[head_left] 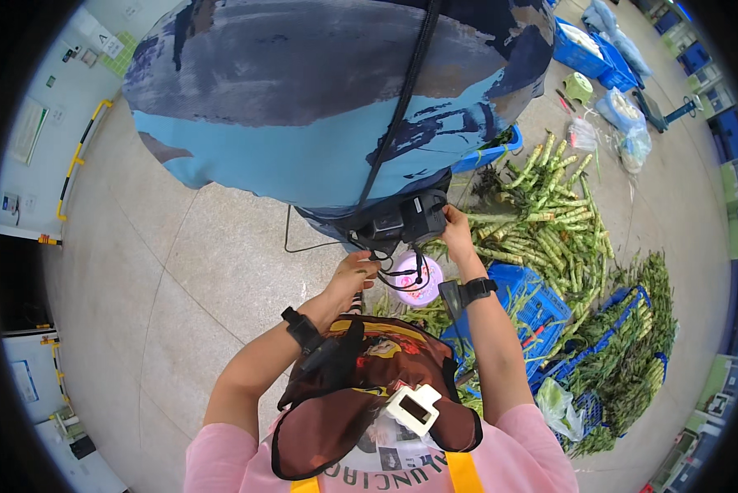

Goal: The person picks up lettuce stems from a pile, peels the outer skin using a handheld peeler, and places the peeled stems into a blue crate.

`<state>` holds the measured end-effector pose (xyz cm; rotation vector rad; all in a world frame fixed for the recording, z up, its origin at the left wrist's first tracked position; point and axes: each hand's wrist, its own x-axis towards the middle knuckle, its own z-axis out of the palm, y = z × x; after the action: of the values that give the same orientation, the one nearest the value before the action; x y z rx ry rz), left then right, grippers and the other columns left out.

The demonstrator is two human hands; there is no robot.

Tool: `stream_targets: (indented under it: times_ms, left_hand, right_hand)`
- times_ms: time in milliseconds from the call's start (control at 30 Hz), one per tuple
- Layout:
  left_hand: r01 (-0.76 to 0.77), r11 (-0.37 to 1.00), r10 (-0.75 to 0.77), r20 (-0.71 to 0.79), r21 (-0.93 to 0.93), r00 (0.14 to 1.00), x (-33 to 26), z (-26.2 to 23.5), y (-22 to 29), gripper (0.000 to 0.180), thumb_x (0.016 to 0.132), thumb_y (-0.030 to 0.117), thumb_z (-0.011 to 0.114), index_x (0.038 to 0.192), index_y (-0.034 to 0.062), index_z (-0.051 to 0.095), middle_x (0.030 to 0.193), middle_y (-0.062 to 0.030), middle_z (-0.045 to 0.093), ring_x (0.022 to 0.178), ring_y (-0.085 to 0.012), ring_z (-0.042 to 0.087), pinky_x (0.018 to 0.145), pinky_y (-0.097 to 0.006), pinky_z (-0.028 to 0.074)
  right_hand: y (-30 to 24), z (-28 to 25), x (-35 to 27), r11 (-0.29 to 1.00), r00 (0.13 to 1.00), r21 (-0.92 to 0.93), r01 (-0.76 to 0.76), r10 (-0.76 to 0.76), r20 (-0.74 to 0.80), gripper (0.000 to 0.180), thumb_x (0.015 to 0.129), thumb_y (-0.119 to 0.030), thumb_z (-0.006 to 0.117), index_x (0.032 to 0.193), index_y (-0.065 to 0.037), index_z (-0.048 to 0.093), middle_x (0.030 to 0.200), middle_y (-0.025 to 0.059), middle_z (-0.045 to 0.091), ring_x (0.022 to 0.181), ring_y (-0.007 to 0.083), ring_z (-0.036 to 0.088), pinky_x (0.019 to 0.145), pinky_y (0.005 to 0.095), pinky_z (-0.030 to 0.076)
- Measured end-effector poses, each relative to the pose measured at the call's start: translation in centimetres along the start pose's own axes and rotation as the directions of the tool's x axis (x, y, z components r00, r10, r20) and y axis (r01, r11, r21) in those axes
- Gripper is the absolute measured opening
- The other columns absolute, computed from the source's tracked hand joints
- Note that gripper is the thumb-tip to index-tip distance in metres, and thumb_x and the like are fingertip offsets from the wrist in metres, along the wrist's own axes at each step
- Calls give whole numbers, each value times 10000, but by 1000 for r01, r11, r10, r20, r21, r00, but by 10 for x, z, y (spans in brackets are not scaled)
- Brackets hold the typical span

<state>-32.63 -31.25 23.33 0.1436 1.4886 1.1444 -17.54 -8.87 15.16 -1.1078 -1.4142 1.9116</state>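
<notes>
Another person in a blue and dark patterned jacket (303,140) stands close in front of me, filling the upper middle. At that person's waist hangs a black electronic box (422,215) with cables looping below it. My right hand (457,228) grips the box's right edge, fingers bent around it and partly hidden. Below the box's left end, my left hand (354,274) has its fingers closed at the black cables (383,261); the exact grip is hard to see. Each of my wrists carries a black strapped device, the left one (303,330) and the right one (472,292).
A pink round stool (417,279) stands below the cables. To the right lie a heap of green stalks (541,230), a blue crate (541,304) and piled leafy greens (632,353). Blue bins (578,51) and plastic bags (624,111) sit farther back. Yellow-black rails (81,156) line the left wall.
</notes>
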Motion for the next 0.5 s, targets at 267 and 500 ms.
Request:
stream_targets:
  times_ms: [267, 500]
  left_hand:
    - [110, 983, -99, 78, -147, 992, 20, 10, 4, 338, 895, 258, 673, 1173, 89, 579, 1081, -42, 671, 863, -125, 617, 729, -281, 474]
    - [28, 998, -26, 45, -48, 999, 21, 8, 2, 166, 924, 290, 632, 944, 130, 669, 954, -4, 715, 780, -76, 604, 677, -227, 434]
  right_hand:
    - [-31, 13, -33, 999, 1000, -45, 0, -1, -23, 302, 784, 39, 616, 1069, -51, 573, 925, 2, 624, 796, 92, 597, 629, 259, 502]
    - [-33, 25, -54, 992, 988, -91, 90, -100, -115, 178, 819, -6, 654, 938, -34, 524, 842, 22, 567, 770, 109, 528, 688, 265, 467]
